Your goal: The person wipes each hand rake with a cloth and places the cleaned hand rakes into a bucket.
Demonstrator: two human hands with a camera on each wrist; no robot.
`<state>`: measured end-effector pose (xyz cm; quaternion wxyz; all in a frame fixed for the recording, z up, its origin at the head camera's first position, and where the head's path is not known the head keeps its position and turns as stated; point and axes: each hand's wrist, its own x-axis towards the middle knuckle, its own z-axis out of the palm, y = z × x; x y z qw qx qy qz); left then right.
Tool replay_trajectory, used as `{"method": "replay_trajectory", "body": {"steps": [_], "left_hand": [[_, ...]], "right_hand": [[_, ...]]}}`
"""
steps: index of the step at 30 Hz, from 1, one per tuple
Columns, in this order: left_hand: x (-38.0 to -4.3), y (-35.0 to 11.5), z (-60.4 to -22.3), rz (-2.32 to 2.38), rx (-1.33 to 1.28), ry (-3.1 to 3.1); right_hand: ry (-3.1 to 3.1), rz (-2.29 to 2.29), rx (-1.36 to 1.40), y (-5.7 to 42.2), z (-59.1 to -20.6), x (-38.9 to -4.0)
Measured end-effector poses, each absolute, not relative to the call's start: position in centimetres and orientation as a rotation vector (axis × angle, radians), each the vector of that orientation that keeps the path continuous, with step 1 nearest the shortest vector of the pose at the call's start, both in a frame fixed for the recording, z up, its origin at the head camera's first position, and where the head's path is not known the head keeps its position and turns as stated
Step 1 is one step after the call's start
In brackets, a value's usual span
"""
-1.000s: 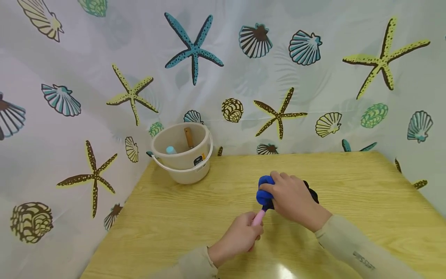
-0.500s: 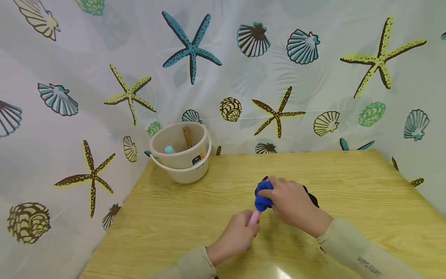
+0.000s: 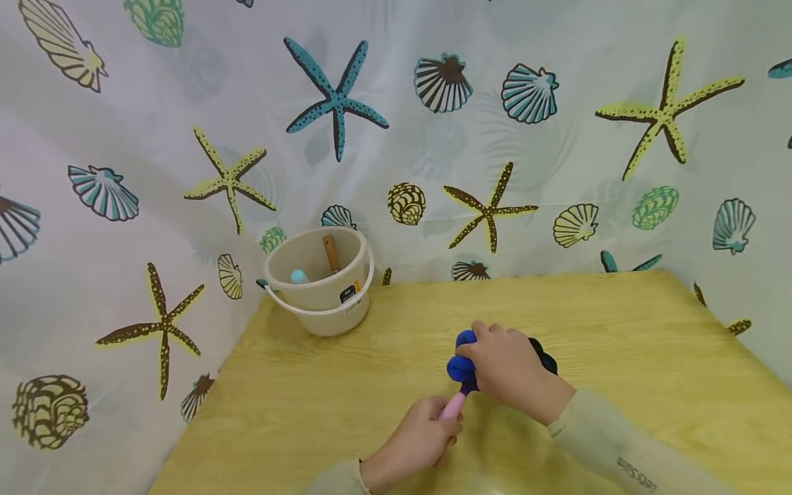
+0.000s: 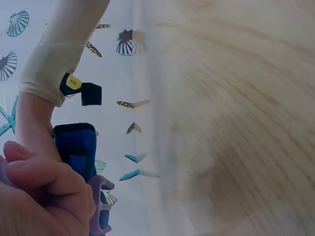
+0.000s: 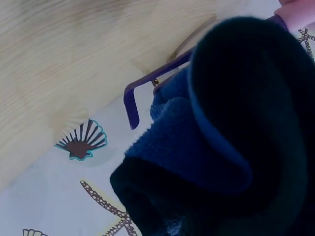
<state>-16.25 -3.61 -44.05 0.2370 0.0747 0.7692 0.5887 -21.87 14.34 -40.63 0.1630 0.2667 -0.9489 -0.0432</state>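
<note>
My left hand (image 3: pixel 421 436) grips the pink handle of a small hand rake (image 3: pixel 454 405). The rake has a purple neck, and its bent tines show in the right wrist view. My right hand (image 3: pixel 510 364) holds a bunched blue cloth (image 3: pixel 460 369) around the rake's head, a little beyond the handle. In the right wrist view the fuzzy cloth (image 5: pixel 172 142) fills most of the right side, with a purple tine (image 5: pixel 132 110) sticking out past it. Dark folds of cloth hang behind my right hand in the head view. Most of the rake's head is hidden by cloth and hand.
On the wooden table (image 3: pixel 322 412), at the back left, stands a beige bucket (image 3: pixel 331 323) with its white bail hanging in front. Inside are a wooden handle (image 3: pixel 331 253) and a light-blue-topped item (image 3: pixel 300 276). A seashell-print curtain (image 3: pixel 383 151) encloses the back and sides.
My right hand and the cloth slid down the rake to the pink handle, then back up, so the purple neck shows again. My left hand keeps its grip. The head view shifted slightly.
</note>
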Motion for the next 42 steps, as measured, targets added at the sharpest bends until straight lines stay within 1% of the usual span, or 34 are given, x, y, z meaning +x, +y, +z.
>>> {"method": "replay_trajectory", "body": {"steps": [8, 15, 19, 24, 28, 36, 42], "left_hand": [[-14.9, -4.6, -43.9, 1.636, 0.144, 2.028], [-15.4, -4.9, -44.3, 1.630, 0.147, 2.069], [-16.2, -4.7, -43.8, 1.610, 0.215, 2.140], [-17.1, -4.2, -43.1, 1.614, 0.335, 2.218], [-17.4, -4.1, -42.8, 1.634, 0.332, 2.211], [-17.8, -4.4, -43.0, 1.710, 0.194, 2.122], [-17.6, -4.1, -42.9, 1.784, 0.183, 1.984]], "right_hand": [[-2.702, -0.020, 0.792, 14.3, -41.2, -20.1], [-2.712, 0.067, 0.870, 14.8, -40.8, -18.8], [-2.694, 0.053, 0.804, 15.0, -40.0, -19.3], [-2.558, -0.060, 0.691, 14.6, -39.2, -21.3], [-2.563, -0.076, 0.655, 14.2, -38.8, -22.0], [-2.674, 0.049, 0.761, 14.7, -38.7, -20.3], [-2.700, 0.081, 0.732, 15.9, -38.9, -19.6]]}}
